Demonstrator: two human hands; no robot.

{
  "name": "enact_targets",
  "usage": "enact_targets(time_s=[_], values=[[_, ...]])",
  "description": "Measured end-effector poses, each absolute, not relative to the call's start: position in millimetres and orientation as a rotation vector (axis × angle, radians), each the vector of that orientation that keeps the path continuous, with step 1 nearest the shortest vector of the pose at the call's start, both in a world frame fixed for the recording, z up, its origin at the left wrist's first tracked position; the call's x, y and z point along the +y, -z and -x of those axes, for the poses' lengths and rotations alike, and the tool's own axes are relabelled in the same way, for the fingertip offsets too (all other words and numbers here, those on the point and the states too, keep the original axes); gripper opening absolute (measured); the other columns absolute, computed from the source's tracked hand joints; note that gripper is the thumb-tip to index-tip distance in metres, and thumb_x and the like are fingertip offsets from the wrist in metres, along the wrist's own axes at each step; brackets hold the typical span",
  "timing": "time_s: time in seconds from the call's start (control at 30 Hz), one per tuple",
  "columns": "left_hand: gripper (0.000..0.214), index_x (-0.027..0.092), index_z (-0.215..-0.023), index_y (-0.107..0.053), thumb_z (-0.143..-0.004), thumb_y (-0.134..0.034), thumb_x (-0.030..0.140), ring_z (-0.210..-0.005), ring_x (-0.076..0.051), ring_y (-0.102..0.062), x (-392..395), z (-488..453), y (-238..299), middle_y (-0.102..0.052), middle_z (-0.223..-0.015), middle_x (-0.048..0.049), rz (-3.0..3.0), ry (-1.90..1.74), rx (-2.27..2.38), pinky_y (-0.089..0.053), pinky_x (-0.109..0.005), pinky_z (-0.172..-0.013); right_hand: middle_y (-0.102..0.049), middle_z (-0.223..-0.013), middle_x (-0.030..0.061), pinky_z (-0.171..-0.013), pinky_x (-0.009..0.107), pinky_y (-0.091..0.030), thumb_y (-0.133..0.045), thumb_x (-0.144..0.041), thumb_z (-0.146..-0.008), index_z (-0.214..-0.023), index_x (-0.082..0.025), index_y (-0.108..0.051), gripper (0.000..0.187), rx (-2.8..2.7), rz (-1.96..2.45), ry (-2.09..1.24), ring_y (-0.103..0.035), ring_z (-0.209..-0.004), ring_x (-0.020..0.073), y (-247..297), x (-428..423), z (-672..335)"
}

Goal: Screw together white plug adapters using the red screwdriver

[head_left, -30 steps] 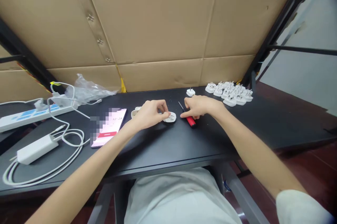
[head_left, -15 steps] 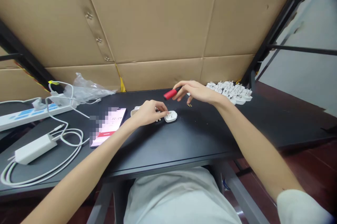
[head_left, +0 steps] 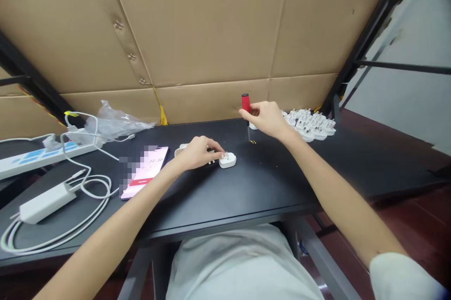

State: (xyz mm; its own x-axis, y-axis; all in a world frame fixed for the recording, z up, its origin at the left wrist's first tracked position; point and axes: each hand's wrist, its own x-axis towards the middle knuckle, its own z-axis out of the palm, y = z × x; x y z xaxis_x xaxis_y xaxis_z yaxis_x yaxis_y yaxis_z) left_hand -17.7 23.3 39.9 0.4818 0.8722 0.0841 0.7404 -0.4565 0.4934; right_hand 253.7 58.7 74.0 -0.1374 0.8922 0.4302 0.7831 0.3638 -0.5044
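My right hand (head_left: 268,118) grips a red-handled screwdriver (head_left: 245,102) upright, its dark tip pointing down at a few small brass screws (head_left: 252,142) on the black table (head_left: 282,173). My left hand (head_left: 197,152) rests on the table with its fingers pinched on a white plug (head_left: 227,160), pins up. Another white plug part (head_left: 181,149) lies just behind that hand.
A group of several white plugs (head_left: 310,124) sits at the back right. A phone (head_left: 144,171) lies left of my left hand. Further left are a white power strip (head_left: 38,154), a charger brick (head_left: 44,202) with coiled cable, and a plastic bag (head_left: 112,124). Cardboard walls the back.
My right hand picked the screwdriver up off the table, moved back and right, and turned it from lying to upright with its tip down. My left hand stayed on the white plug.
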Motion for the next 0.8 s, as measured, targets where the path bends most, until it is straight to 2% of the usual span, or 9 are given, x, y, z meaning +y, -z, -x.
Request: enact_targets(time_s=[0.1,0.33,0.6,0.8], values=[[0.033,0.031,-0.098,-0.092,-0.093,-0.071,0.056,-0.095,-0.027,-0.079,23.5,18.6,-39.5,-0.089,-0.102,-0.0027,-2.352,-0.453,1.327,-0.058,-0.032,-0.085,-0.084,-0.089,0.0068,-0.075,0.034,-0.044,-0.064,-0.053,-0.103,-0.094,-0.023,-0.082,0.036,-2.003,1.568,-0.151,-0.076,-0.086,0.0267,-72.3,58.6,-252.0],[0.03,0.029,-0.094,-0.091,-0.092,-0.072,0.052,-0.1,-0.028,-0.079,21.8,17.4,-39.2,-0.089,-0.107,-0.0039,-2.397,-0.501,1.345,-0.057,-0.034,-0.092,-0.084,-0.093,0.0114,-0.077,0.036,-0.045,-0.058,-0.054,-0.105,-0.101,-0.022,-0.082,0.04,-1.89,1.661,-0.031,-0.078,-0.092,0.032,-71.3,61.0,-253.2],[0.031,0.029,-0.095,-0.09,-0.093,-0.069,0.051,-0.103,-0.03,-0.079,19.3,14.9,-41.8,-0.088,-0.111,-0.0041,-2.403,-0.494,1.356,-0.056,-0.037,-0.096,-0.084,-0.093,0.0103,-0.078,0.036,-0.047,-0.058,-0.055,-0.105,-0.094,-0.023,-0.08,0.04,-1.962,1.646,-0.077,-0.077,-0.091,0.0303,-68.9,61.1,-251.3],[0.036,0.027,-0.098,-0.09,-0.098,-0.062,0.05,-0.108,-0.032,-0.079,18.7,14.0,-41.3,-0.089,-0.114,-0.0056,-2.43,-0.59,1.426,-0.058,-0.039,-0.099,-0.084,-0.094,0.0083,-0.079,0.036,-0.047,-0.059,-0.055,-0.104,-0.099,-0.023,-0.081,0.039,-1.895,1.595,-0.05,-0.078,-0.093,0.0298,-68.5,62.5,-251.5]])
